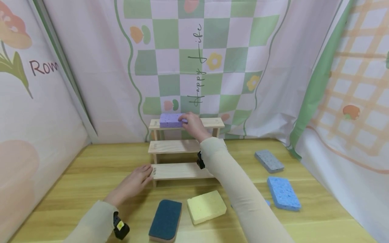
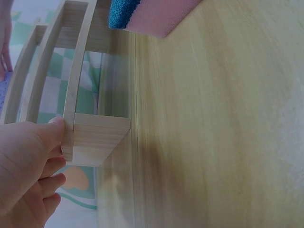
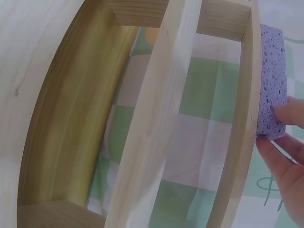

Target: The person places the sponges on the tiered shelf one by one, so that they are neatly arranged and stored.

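A wooden three-step rack [image 1: 179, 171] stands on the table. On its top step lies a purple sponge [image 1: 170, 120], flat and toward the left end. My right hand [image 1: 194, 125] pinches the sponge's right end; in the right wrist view the thumb is on its front face and the other fingers [image 3: 275, 159] are at its end. My left hand [image 1: 133, 182] grips the left end of the bottom step, where the left wrist view has fingertips [image 2: 57, 124] right at the board's edge. The right forearm crosses in front of the rack's right side.
In front of the rack lie a dark-teal-topped sponge [image 1: 165, 217] with a pink underside and a yellow sponge [image 1: 207, 206]. To the right are a grey sponge [image 1: 269, 161] and a blue sponge [image 1: 284, 193]. Another blue piece [image 1: 267, 202] is mostly hidden by the right sleeve. Printed curtains [image 1: 240, 37] surround the table.
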### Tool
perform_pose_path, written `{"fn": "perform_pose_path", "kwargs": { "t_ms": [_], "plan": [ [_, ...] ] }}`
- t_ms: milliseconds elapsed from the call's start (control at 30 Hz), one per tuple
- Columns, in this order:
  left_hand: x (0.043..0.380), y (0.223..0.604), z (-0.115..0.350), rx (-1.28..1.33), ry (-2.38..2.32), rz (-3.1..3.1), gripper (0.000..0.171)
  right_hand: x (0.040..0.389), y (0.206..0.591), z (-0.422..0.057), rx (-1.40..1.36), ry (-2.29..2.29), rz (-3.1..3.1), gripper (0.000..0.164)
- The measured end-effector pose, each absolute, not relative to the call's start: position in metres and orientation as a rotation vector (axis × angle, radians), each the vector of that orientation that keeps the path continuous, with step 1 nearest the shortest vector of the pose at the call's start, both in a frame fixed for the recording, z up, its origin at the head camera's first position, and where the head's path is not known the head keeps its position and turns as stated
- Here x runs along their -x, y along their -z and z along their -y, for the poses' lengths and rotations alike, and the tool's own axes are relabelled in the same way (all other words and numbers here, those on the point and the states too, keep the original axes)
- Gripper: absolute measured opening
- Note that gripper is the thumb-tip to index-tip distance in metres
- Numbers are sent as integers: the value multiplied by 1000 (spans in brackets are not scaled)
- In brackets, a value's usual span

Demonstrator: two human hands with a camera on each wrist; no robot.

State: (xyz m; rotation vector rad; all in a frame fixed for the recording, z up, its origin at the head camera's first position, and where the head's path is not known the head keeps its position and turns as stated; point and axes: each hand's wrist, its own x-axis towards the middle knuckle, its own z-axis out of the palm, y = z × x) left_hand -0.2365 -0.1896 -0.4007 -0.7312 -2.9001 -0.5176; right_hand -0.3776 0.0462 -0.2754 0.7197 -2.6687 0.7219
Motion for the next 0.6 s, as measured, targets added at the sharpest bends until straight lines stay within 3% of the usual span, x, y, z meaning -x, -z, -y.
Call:
{"fn": "perform_pose_path", "kwargs": {
  "t_ms": [600],
  "plan": [
    [236,402,190,737,523,2889,47,374,272,-56,-776,-831,2683,29]
  ]
}}
